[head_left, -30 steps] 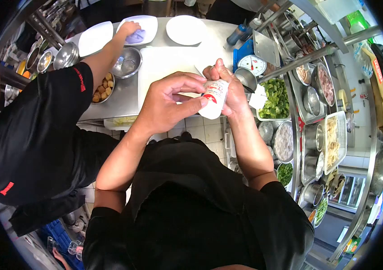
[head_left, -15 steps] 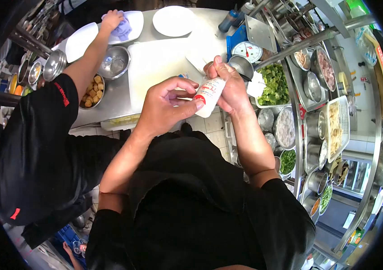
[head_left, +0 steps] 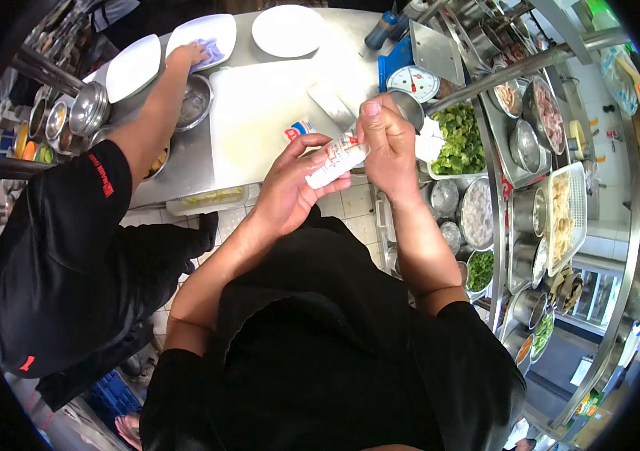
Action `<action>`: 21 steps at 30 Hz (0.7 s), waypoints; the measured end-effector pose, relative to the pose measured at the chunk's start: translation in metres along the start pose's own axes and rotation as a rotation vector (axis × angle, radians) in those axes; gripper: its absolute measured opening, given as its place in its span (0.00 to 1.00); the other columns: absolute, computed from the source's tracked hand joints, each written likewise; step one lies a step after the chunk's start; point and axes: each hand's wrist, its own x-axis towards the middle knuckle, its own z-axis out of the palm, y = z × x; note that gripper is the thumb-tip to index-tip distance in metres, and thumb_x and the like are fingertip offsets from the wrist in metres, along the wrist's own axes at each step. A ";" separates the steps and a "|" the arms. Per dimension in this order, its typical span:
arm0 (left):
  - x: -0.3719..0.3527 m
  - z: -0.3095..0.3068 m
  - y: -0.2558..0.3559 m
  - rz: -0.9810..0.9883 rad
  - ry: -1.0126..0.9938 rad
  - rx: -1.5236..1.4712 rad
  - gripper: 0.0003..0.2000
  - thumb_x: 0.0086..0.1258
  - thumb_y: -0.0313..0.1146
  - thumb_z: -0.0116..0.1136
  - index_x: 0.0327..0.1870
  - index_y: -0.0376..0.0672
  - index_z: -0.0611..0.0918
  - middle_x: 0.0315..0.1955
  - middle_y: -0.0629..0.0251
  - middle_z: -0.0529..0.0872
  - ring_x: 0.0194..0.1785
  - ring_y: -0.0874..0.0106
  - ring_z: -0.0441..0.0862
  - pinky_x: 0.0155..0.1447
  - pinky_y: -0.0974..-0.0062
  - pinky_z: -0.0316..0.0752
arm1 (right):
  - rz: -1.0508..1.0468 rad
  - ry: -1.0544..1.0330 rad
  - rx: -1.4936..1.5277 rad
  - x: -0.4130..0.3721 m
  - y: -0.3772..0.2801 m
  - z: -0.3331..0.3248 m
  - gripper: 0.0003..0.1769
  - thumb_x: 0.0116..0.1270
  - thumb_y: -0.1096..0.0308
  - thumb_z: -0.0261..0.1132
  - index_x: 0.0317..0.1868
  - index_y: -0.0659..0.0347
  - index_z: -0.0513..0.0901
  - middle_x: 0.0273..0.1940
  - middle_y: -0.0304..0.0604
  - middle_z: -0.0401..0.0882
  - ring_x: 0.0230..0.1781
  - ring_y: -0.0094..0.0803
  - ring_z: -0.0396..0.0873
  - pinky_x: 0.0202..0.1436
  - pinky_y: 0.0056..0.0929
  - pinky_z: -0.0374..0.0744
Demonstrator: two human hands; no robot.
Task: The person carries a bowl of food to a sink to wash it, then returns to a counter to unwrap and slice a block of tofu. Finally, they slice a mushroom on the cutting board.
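Observation:
A small white tube-shaped packet with red print is held between my hands above the near edge of the counter. Its exact kind I cannot make out. My left hand cups the lower part, thumb and fingers around it. Closed in a fist, my right hand grips the packet's upper right end. Behind them, a second packet with blue and red print lies on the white cutting board. A wide knife blade rests on the board's right side, its handle hidden by my right hand.
At left a co-worker's arm reaches over the counter, the hand on a purple cloth on a white plate. A blue scale stands back right. Leafy greens and a metal shelf rail border my right side.
My right hand has closed into a fist on the packet's end, and the packet has tilted flatter. My left hand has turned palm-up beneath it. The co-worker's hand has moved down with the cloth.

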 end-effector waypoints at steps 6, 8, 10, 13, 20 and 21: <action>0.003 0.004 -0.006 -0.009 0.070 -0.083 0.13 0.80 0.33 0.56 0.60 0.43 0.74 0.55 0.54 0.85 0.50 0.62 0.89 0.58 0.62 0.87 | -0.080 -0.046 -0.023 -0.001 -0.001 0.001 0.27 0.86 0.62 0.54 0.24 0.65 0.71 0.29 0.38 0.69 0.29 0.24 0.65 0.35 0.27 0.66; 0.003 0.004 -0.008 -0.009 0.072 -0.089 0.13 0.80 0.33 0.56 0.61 0.43 0.74 0.55 0.55 0.84 0.52 0.62 0.88 0.59 0.62 0.86 | -0.098 -0.054 -0.026 -0.001 0.000 0.000 0.26 0.86 0.63 0.54 0.24 0.65 0.71 0.29 0.38 0.69 0.28 0.24 0.65 0.34 0.27 0.67; 0.003 0.005 -0.009 -0.011 0.071 -0.086 0.13 0.80 0.33 0.56 0.61 0.43 0.74 0.54 0.56 0.84 0.54 0.63 0.87 0.59 0.62 0.86 | -0.148 -0.062 -0.029 -0.001 0.003 -0.001 0.26 0.86 0.64 0.54 0.25 0.66 0.72 0.30 0.37 0.69 0.28 0.23 0.65 0.33 0.27 0.67; 0.002 0.006 -0.010 -0.018 0.059 -0.095 0.13 0.78 0.32 0.58 0.59 0.42 0.76 0.54 0.57 0.84 0.56 0.64 0.86 0.61 0.60 0.84 | -0.170 -0.069 -0.045 -0.002 0.002 -0.001 0.25 0.86 0.65 0.54 0.25 0.67 0.73 0.30 0.37 0.70 0.29 0.23 0.66 0.32 0.26 0.66; -0.003 -0.001 -0.014 -0.033 0.087 -0.143 0.12 0.77 0.31 0.61 0.58 0.42 0.78 0.53 0.59 0.85 0.57 0.66 0.85 0.62 0.60 0.83 | -0.199 -0.131 0.047 -0.001 0.001 -0.002 0.20 0.80 0.69 0.62 0.26 0.68 0.79 0.31 0.42 0.73 0.27 0.28 0.70 0.31 0.29 0.68; -0.003 -0.003 -0.013 -0.025 0.089 -0.142 0.12 0.77 0.31 0.61 0.58 0.42 0.78 0.53 0.59 0.85 0.57 0.66 0.85 0.62 0.60 0.83 | -0.172 -0.167 0.050 -0.001 -0.005 -0.004 0.18 0.82 0.65 0.60 0.31 0.67 0.80 0.35 0.40 0.74 0.29 0.24 0.70 0.32 0.25 0.70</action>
